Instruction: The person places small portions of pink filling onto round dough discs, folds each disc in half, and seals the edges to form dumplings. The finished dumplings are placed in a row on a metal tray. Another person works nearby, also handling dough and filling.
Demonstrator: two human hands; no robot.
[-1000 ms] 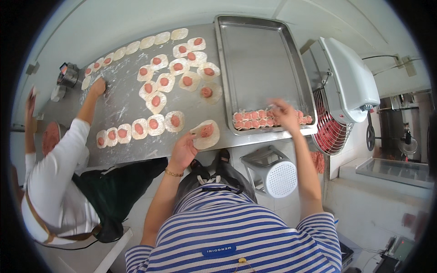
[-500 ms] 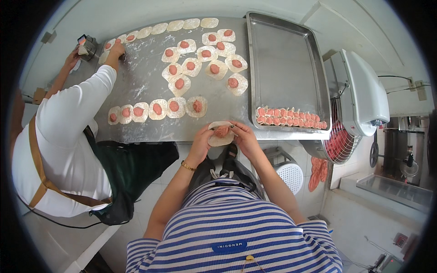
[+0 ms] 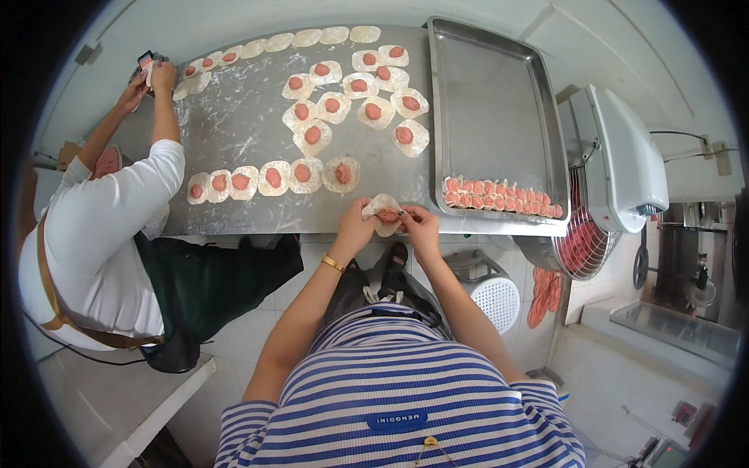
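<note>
A round floured dumpling wrapper (image 3: 381,204) with pink minced filling (image 3: 387,215) in its middle is held between my two hands at the table's front edge. My left hand (image 3: 356,228) pinches its left side, and my right hand (image 3: 422,232) grips the right side. Both sides are drawn in, so the wrapper puckers round the filling while its far edge stands loose. Just left of my hands, a row of filled wrappers (image 3: 342,174) lies on the table. More filled wrappers (image 3: 374,112) spread over the middle.
On the right of the metal table (image 3: 242,125), a deep tray (image 3: 499,93) holds rows of formed dumplings (image 3: 503,198) at its near end. A white mixer (image 3: 612,156) stands beyond it. At the left, a co-worker (image 3: 109,234) handles a small metal container. A white stool (image 3: 495,303) stands below.
The wrapper in my hands went from spread flat to gathered at both sides. The co-worker's hand moved left from the back-row wrappers to the small container.
</note>
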